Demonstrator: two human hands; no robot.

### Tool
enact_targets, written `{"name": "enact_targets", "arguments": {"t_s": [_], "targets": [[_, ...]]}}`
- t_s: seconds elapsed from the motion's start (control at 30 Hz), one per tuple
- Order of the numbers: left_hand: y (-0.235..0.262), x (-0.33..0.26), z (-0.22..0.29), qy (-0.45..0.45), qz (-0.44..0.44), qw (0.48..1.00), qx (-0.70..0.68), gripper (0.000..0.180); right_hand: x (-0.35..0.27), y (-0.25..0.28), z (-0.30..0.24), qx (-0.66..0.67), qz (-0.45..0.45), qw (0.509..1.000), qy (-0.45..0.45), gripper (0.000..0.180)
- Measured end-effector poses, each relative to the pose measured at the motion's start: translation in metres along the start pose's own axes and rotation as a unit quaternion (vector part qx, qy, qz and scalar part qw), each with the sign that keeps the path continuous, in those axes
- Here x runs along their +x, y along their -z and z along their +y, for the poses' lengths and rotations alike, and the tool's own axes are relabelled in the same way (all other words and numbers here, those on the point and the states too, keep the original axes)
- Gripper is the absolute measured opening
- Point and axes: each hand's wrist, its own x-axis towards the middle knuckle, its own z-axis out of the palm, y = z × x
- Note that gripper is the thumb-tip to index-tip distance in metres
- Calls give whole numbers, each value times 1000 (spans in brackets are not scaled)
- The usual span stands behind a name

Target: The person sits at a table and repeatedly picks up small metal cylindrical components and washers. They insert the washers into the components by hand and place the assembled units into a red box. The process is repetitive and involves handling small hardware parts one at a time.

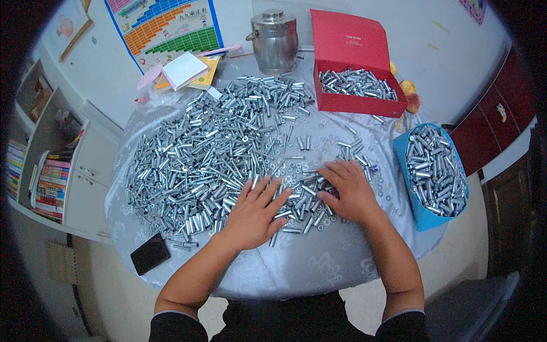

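On the round worktop (319, 268), covered in a pale patterned cloth, a great spread of small silver metal tubes (199, 154) lies loose, thickest to the left of the red box (356, 68) and running down toward the person. The left hand (253, 214) rests flat, palm down, fingers spread wide, on the near edge of that spread; it grips nothing. The right hand (347, 191) lies just beside it, also palm down with fingers extended and pressing on a small cluster of tubes and washers (305, 202) between the two hands; it too has nothing closed in its grasp. The red box, lid propped upright, stands at the far side of the worktop and holds more tubes. Left of the red box stands a lidded steel pot (274, 40), and further left a stack of coloured paper pads (185, 71). Right of and nearer than the red box, a blue bin (424, 214) at the worktop's edge is full of tubes. A black phone (150, 253) lies at the near left edge, well apart from the red box.
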Motion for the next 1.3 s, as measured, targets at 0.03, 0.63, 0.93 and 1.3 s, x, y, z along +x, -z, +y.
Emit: {"name": "enact_targets", "arguments": {"t_s": [0.03, 0.63, 0.93, 1.3], "targets": [[0, -2, 0, 9, 2, 1000, 11, 64, 0, -2, 1, -5, 3, 1000, -7, 54], [-4, -1, 10, 50, 27, 998, 40, 74, 17, -11, -11, 12, 60, 996, -69, 30], [4, -28, 30, -151, -37, 983, -100, 32, 19, -26, -4, 51, 113, 990, -70, 26], [1, 5, 40, -146, 111, 979, -86, 28, 31, -19, -8, 45, 54, 993, -92, 21]]}}
